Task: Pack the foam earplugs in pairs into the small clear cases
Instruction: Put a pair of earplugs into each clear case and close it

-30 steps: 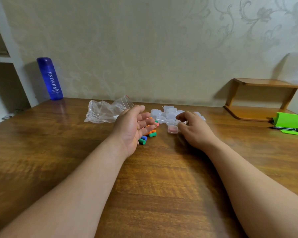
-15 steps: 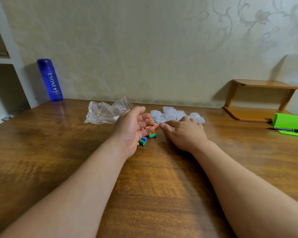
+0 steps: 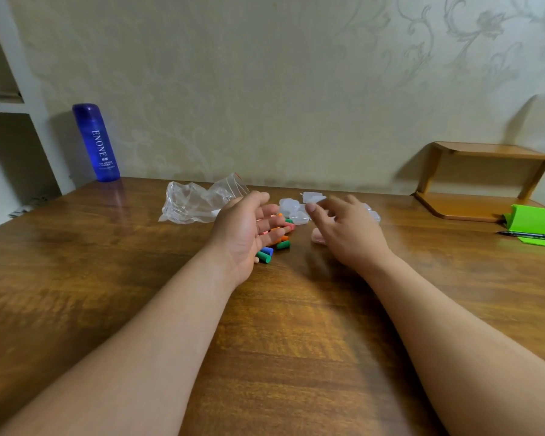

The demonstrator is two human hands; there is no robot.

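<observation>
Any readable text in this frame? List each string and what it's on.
"ENONE": white capitals running vertically down the blue bottle at the table's back left.
Small white print below "ENONE" on the same bottle: too small to read.
Black pen and green folder at right: no legible marking.
Clear cases, earplugs and plastic bag: no text visible.

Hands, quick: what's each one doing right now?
Left hand: open, holding nothing.
Right hand: open, blurred, apparently holding nothing.
</observation>
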